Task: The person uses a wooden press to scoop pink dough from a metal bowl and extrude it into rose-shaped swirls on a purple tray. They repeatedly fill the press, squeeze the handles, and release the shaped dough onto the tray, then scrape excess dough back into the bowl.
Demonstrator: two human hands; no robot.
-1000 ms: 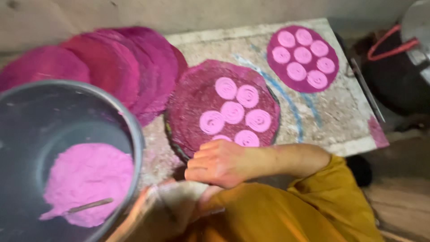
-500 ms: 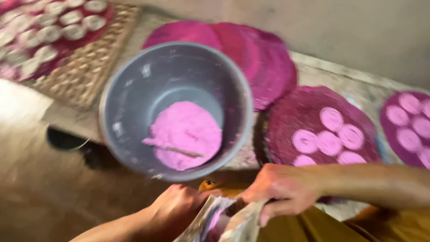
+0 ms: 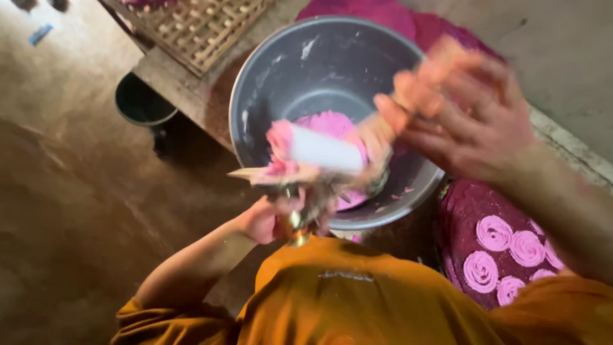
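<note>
- Left hand [image 3: 268,217], low at centre, closed around a small brass-coloured metal press [image 3: 295,227] held just in front of the orange garment [image 3: 357,300]; fingers wrapped tight on its body.
- Right hand [image 3: 456,112], raised above the bowl and blurred by motion; fingers curled about the end of a pale stick-like tool [image 3: 319,150] smeared with pink dough. Exact grip cannot be told through the blur.
- Large round grey metal bowl [image 3: 255,96], standing on the low wooden platform [image 3: 182,89], holding a mound of pink dough [image 3: 332,124] at its bottom.
- Dark purple round mat [image 3: 466,217], just right of the bowl, bearing several pink coiled spirals [image 3: 511,246] laid side by side.
- Stacked magenta round mats [image 3: 383,13], beyond the bowl's far rim.
- Woven lattice tray [image 3: 204,25], upper left on the platform.
- Dark round pot [image 3: 143,99], on the brown earthen floor [image 3: 70,191] beside the platform's edge.
</note>
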